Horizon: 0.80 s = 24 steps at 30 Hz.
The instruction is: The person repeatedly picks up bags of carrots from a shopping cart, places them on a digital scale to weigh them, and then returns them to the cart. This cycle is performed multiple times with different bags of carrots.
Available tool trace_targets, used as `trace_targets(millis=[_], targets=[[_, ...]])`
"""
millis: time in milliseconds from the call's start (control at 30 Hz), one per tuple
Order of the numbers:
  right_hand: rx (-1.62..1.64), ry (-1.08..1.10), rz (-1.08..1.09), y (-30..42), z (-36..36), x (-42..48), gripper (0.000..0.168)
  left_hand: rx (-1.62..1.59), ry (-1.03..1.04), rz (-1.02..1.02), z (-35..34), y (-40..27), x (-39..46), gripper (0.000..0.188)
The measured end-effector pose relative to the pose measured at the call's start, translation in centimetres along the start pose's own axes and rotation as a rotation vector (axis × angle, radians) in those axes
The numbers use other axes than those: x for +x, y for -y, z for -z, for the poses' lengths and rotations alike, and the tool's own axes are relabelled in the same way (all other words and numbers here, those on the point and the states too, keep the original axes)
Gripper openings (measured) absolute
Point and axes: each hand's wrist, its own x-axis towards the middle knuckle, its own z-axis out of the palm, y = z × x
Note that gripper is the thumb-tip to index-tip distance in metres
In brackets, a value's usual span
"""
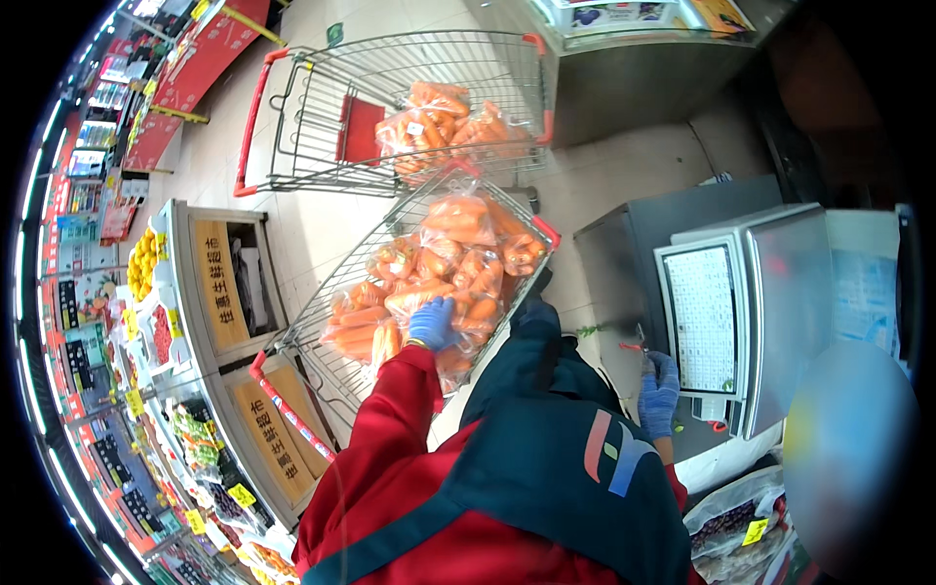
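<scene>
My left hand point(433, 324), in a blue knit glove, rests on clear plastic bags of carrots point(417, 296) piled in the near wire shopping cart point(322, 351). Its fingertips are partly hidden, so whether it grips a bag is unclear. My right hand point(658, 395), also gloved in blue, is low beside the weighing scale point(786, 314). Between its fingers is a small metal tool point(641, 336), perhaps scissors or a knife; a red piece point(629, 346) shows at it.
A second cart point(307, 117) with bagged carrots point(439, 131) stands beyond the near one. Fruit display stands point(212, 278) line the left. A metal-sided counter point(643, 95) is at the top right. Green scraps point(589, 331) lie near the scale, with bagged produce point(738, 512) below it.
</scene>
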Motion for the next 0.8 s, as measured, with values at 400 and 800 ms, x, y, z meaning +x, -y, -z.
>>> trace_targets(millis=[400, 800], targets=[[0.233, -0.557, -0.203, -5.5, 1.8, -6.5, 0.012, -0.078, -0.488, -0.362, 14.9, -5.6, 0.5, 0.049], [0.484, -0.861, -0.249, -4.4, 0.0, -0.7, 0.072, -0.915, 0.045, -0.921, 23.3, -46.9, 3.7, 0.046]])
